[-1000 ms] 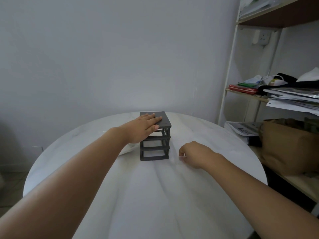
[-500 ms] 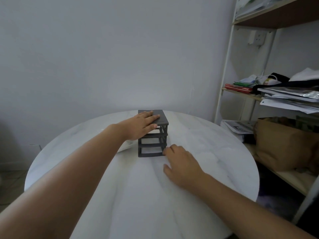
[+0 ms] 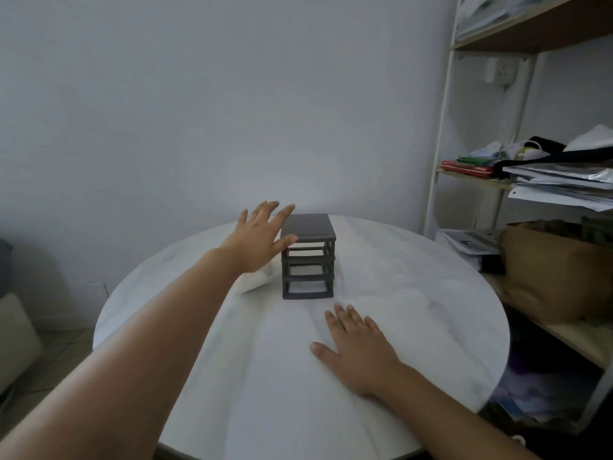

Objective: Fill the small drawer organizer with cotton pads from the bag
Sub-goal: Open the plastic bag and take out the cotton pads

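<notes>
Now left hand [image 3: 257,239] spread beside organizer [image 3: 307,257], right hand [image 3: 356,348] flat, empty, on table [image 3: 414,293]

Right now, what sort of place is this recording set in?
Probably a room at home or a small office: a round white table against a plain wall, and an open shelf unit piled with papers and a brown paper bag.

Two bare arms are showing. The person is wearing no sleeves that reach the forearms. The left hand [image 3: 257,239] and the right hand [image 3: 358,350] are wearing no gloves, rings or watch. The nails are looking short and plain.
</notes>
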